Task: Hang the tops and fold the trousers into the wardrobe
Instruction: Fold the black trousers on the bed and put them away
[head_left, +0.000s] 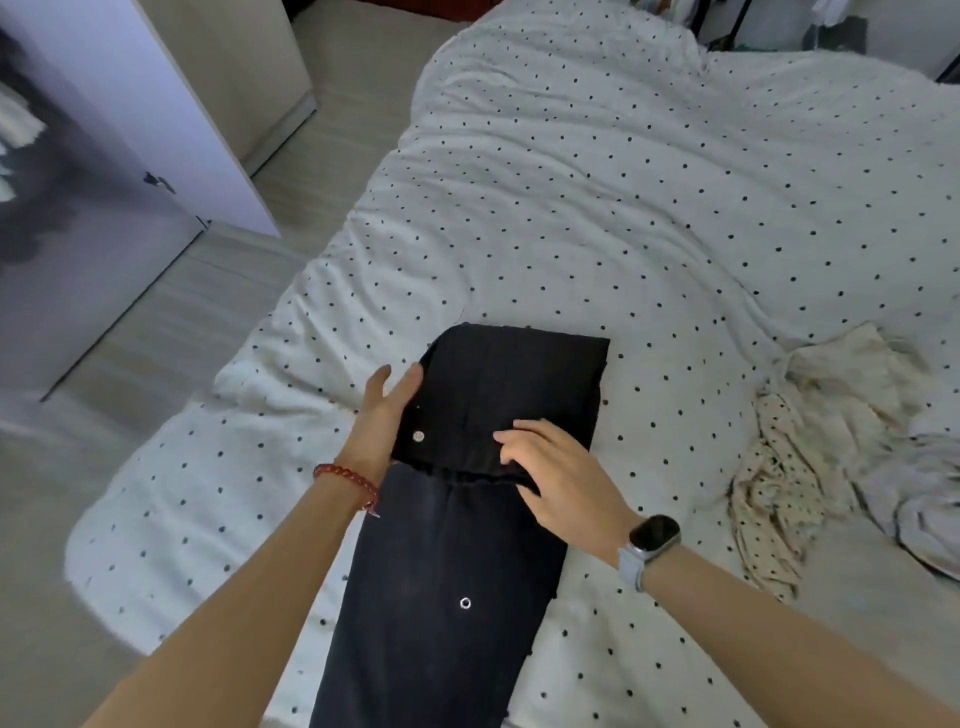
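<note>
1. We had the black trousers (467, 519) lying lengthwise on the spotted bedspread (623, 208), near the edge of the bed closest to us, with their far end doubled back over the rest. The wardrobe (78, 208) stood well apart from the trousers, off to their left across the floor, its door open.

2. Our left hand (384, 410) lay along the left edge of the folded part, fingers straight and close together, pressed flat against the side of the cloth; they curled round nothing.

3. Our right hand (556, 478) rested on top of the fold near its loose edge, fingers spread and only slightly bent, pressing down. We could not tell whether the thumb had tucked under that edge.

4. To do this fold well, we judged that the left palm should act as a straight guide, so that the upper layer's side seam sat directly over the lower one.

5. We thought the right hand should smooth from the crease towards the loose edge, pushing trapped air and wrinkles out.

6. The metal stud (418, 436) on the top layer seemed a likely lump, so we would keep it flat before folding again.

7. A crumpled heap of pale clothes (810, 457) lay to the right of the trousers, apart from them.
</note>
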